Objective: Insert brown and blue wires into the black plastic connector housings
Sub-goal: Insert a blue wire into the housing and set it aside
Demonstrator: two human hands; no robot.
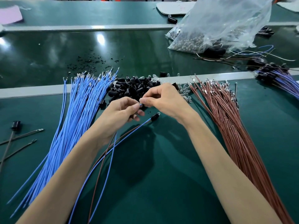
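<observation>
forearms reach in over the green table (161, 183). left hand (119, 110) pinches the tip of a blue wire (108, 168) that trails back toward the camera. right hand (161, 101) pinches a dark piece (142, 104) against that tip, too hidden to name. just below them lies a fitted housing (155, 116) with a blue and a brown wire in it. housing pile (132, 88) sits behind the hands, blue bundle (77, 120) left, brown bundle (229, 123) right.

Head camera looks forward and down, close over the green bench (153, 183).
</observation>
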